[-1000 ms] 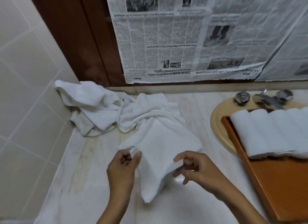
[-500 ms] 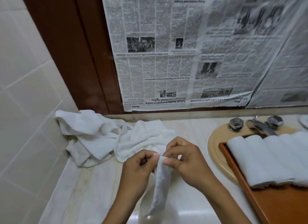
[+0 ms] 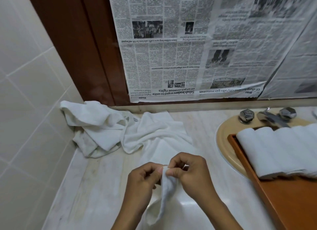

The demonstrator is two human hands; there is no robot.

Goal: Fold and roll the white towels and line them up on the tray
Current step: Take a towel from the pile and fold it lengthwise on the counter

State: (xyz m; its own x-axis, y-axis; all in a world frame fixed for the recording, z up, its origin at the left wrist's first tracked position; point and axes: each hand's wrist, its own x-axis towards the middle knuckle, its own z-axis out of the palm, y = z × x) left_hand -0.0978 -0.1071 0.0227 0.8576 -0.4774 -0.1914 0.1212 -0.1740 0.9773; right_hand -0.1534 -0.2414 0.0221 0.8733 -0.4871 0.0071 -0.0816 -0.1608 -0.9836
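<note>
Towel hangs folded in half between the two hands, just in front of the loose heap of unfolded towels that lies against the tiled corner. The left hand and the right hand meet at its top edge, thumb and fingertips of each pinched on the cloth, matching the corners while the rest dangles toward the marble counter. I take this for the folding step, early in this towel's turn: the edges need squaring, then the strip has to be laid flat on the counter in front of the heap and rolled tight. To the right of the heap, a row of finished rolls already lies side by side at the far end of the orange tray, which sits across the sink below the taps; how many rolls there are I cannot say, as the row runs out of view. Behind the heap, newspaper is taped upside down over the wall. Its headlines read "Sabah leaders urged to unite", "talks gain momentum" and a section tag, "Home".
</note>
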